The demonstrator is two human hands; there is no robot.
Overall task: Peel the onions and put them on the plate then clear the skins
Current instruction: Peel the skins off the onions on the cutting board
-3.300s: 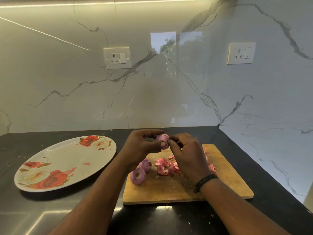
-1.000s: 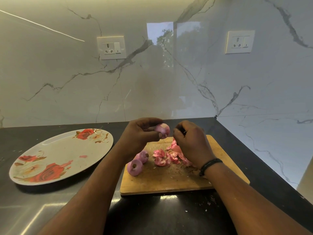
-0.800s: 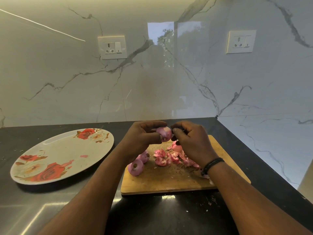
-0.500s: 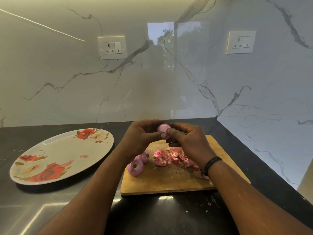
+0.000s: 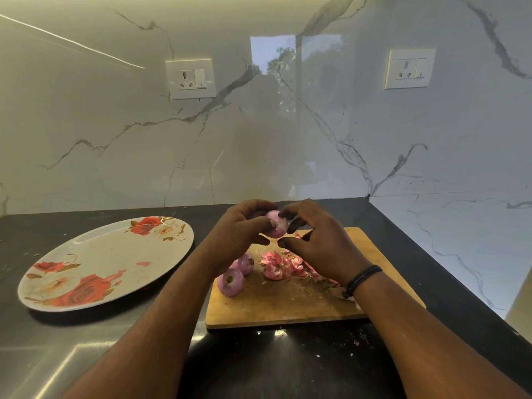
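Observation:
A small pink onion [image 5: 277, 227] is held above the wooden cutting board [image 5: 288, 306]. My left hand [image 5: 240, 228] grips it between thumb and fingers. My right hand [image 5: 319, 243] touches the onion's right side with curled fingertips. Two more pink onions [image 5: 231, 282] [image 5: 244, 264] lie on the board's left part. A pile of pink skins [image 5: 283, 266] lies on the board under my right hand. The oval plate [image 5: 86, 254] with red roses sits to the left on the dark counter, holding one tiny pink scrap.
The black counter [image 5: 288, 364] runs to a marble wall behind and a marble side wall on the right. Two wall sockets [image 5: 190, 78] [image 5: 410, 68] sit high on the back wall. Small skin crumbs lie on the counter in front of the board.
My right hand dropped to the skin pile a second ago, then came back up to the onion. Its fingers now spread around the onion's right side. My left hand kept its hold.

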